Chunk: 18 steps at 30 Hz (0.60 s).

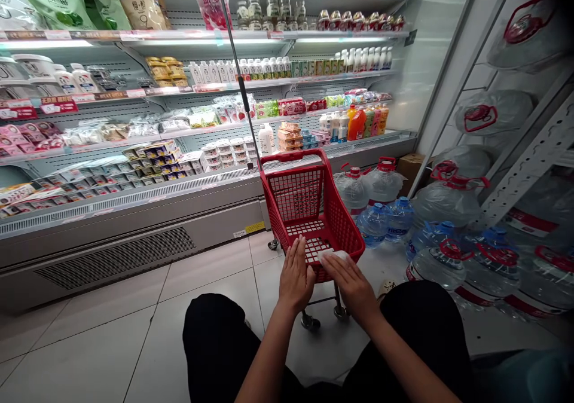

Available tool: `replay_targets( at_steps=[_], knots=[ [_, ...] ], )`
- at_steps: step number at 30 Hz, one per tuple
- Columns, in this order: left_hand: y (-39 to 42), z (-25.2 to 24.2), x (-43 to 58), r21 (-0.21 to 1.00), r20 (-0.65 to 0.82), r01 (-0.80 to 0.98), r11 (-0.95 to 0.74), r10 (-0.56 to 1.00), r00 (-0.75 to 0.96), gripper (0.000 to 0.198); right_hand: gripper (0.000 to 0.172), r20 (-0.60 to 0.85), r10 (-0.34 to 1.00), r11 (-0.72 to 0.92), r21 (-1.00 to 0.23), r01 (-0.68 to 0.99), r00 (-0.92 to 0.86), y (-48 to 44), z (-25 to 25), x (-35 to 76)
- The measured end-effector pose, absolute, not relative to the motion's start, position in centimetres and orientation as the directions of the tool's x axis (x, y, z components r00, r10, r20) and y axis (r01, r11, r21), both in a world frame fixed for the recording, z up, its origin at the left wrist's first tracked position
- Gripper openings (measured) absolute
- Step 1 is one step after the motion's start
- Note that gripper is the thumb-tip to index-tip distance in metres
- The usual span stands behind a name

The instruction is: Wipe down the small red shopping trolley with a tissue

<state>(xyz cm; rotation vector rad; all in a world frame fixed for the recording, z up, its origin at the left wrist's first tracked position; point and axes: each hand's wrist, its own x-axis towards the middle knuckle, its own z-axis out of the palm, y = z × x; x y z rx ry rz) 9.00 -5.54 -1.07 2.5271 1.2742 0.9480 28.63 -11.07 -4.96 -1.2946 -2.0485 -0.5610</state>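
A red plastic shopping cart [347, 226] on wheels stands in front of my knees, its grid basket facing me. My left hand [296, 277] is at the near end of the basket, fingers straight and together, with nothing visible in it. Beside it, my right hand [352, 280] is over the cart's near rim, its fingers laid over a crumpled white tissue or cloth [334, 254]. Part of the white piece is hidden under those fingers. I cannot tell whether it touches the rim.
An open refrigerated case [215, 197] with several shelves of dairy and drinks stretches behind the cart. Large water bottles [442, 265] crowd the floor at the right, by a white metal rack [520, 152]. A thin pole [244, 95] rises from the cart's left side. Pale tiles [201, 295] cover the floor.
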Motion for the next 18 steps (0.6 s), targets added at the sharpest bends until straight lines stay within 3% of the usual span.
replay_targets(
  at_steps=[4, 8, 11, 15, 18],
  knots=[
    [-5.4, -1.3, 9.5, 0.391, 0.456, 0.656, -0.646, 0.755, 0.472, 0.077, 0.072, 0.743, 0.648, 0.352, -0.098, 0.931, -0.167, -11.0, -4.8, 30.1],
    [-5.0, -1.3, 9.8, 0.37, 0.437, 0.655, -0.659, 0.745, 0.503, 0.077, 0.056, 0.756, 0.633, 0.418, -0.153, 0.895, -0.167, -9.4, -4.5, 25.8],
    [-4.5, -1.2, 9.4, 0.333, 0.431, 0.673, -0.661, 0.741, 0.515, 0.075, 0.049, 0.76, 0.609, 0.477, -0.125, 0.87, -0.225, -8.6, -4.3, 24.3],
    [-4.3, -1.2, 8.9, 0.217, 0.448, 0.72, -0.659, 0.723, 0.526, 0.078, 0.059, 0.733, 0.608, 0.497, -0.051, 0.866, -0.305, -8.5, -4.2, 27.8],
    [-4.5, -1.4, 9.0, 0.149, 0.465, 0.743, -0.653, 0.709, 0.53, 0.084, 0.061, 0.73, 0.634, 0.441, -0.068, 0.895, -0.257, -8.6, -4.5, 31.8]
  ],
)
